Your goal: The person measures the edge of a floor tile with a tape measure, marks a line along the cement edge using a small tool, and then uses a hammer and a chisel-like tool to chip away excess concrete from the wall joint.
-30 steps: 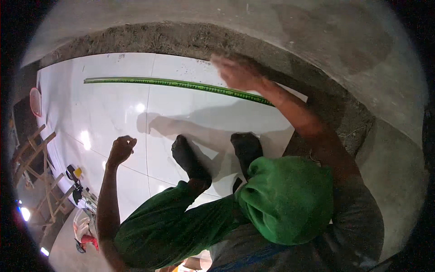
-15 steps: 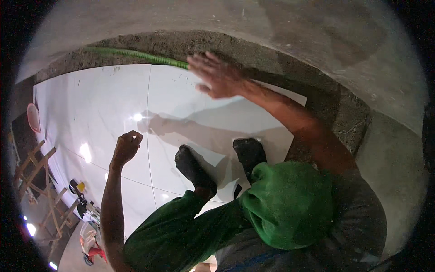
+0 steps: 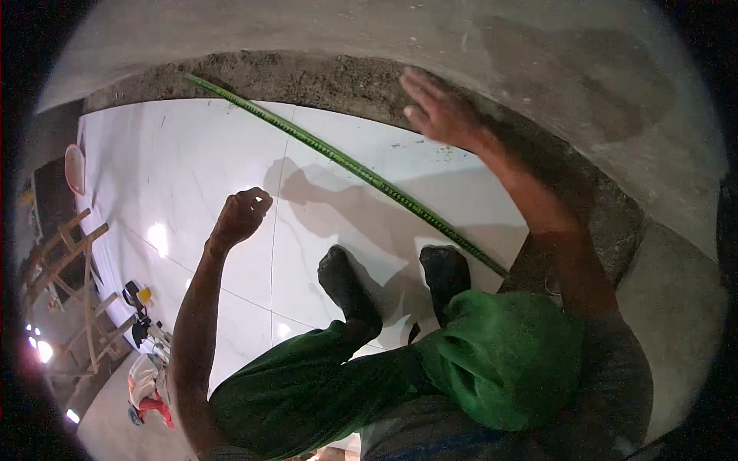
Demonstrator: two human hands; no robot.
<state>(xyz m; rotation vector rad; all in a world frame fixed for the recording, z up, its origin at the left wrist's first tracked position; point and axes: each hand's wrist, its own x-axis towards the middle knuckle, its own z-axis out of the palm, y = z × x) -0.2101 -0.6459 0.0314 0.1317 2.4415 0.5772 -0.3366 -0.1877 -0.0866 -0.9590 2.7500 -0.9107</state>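
Note:
A long green measuring tape (image 3: 346, 161) lies diagonally across white tiles (image 3: 177, 184), its far end on the rough cement strip (image 3: 307, 77) by the wall. My right hand (image 3: 432, 106) has its fingers apart, holding nothing, over that strip beside the tiles' back edge; it is off the tape. My left hand (image 3: 241, 217) hangs over the tiles left of the tape, fingers curled together; what they hold, if anything, I cannot make out. My dark socked feet (image 3: 342, 284) are on the tiles, below green-clad legs.
A concrete wall (image 3: 384, 27) curves across the back and right. At the left are a pink basin (image 3: 74, 169), wooden frames (image 3: 84, 238), dark tools with a yellow piece (image 3: 144, 296), and red and white items (image 3: 146, 388) on the lower floor.
The tape has swung from straight across near the back edge to a diagonal, its right end now nearer me. My right hand has moved right, away from it; my left hand is slightly higher and farther right.

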